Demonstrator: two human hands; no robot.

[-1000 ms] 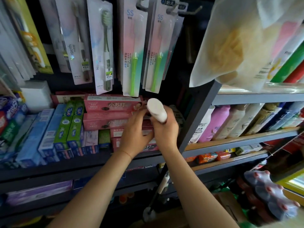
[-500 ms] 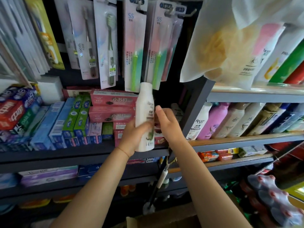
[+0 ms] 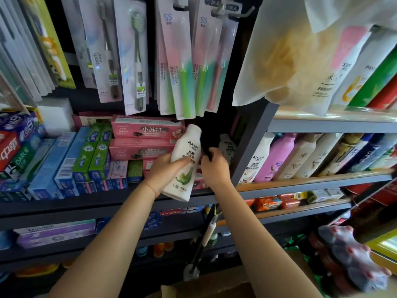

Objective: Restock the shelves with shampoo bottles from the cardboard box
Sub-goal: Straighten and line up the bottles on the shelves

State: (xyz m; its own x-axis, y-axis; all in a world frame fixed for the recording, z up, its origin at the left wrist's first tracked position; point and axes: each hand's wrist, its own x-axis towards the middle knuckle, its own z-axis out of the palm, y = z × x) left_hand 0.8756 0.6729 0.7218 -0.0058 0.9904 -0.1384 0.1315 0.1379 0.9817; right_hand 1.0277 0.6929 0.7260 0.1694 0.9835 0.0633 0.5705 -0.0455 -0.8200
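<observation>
The left hand is gripping a white shampoo bottle around its middle, thumb curling across the front label. The bottle is tilting with its cap toward the upper right and its base hanging just below the front edge of the dark shelf, in front of the stacked pink toothpaste boxes. Just to its right, the right hand is reaching into the shadowed gap at the shelf's end with its fingers curling loosely; whether they are touching or holding anything there cannot be told. A second white bottle is standing in that gap, just behind the right hand and beside the grey upright post.

Left of the pink boxes, green and blue toothpaste boxes are lying in rows on the same shelf. Above them, carded toothbrushes are hanging from pegs. Beyond the post, a row of shampoo bottles, white and pink among them, is leaning on the wooden shelf to the right, with a white plastic bag hanging over the shelf above. At the bottom edge of the view, the rim of the cardboard box is showing between the forearms, and a shrink-wrapped pack of red-capped bottles is sitting at the lower right.
</observation>
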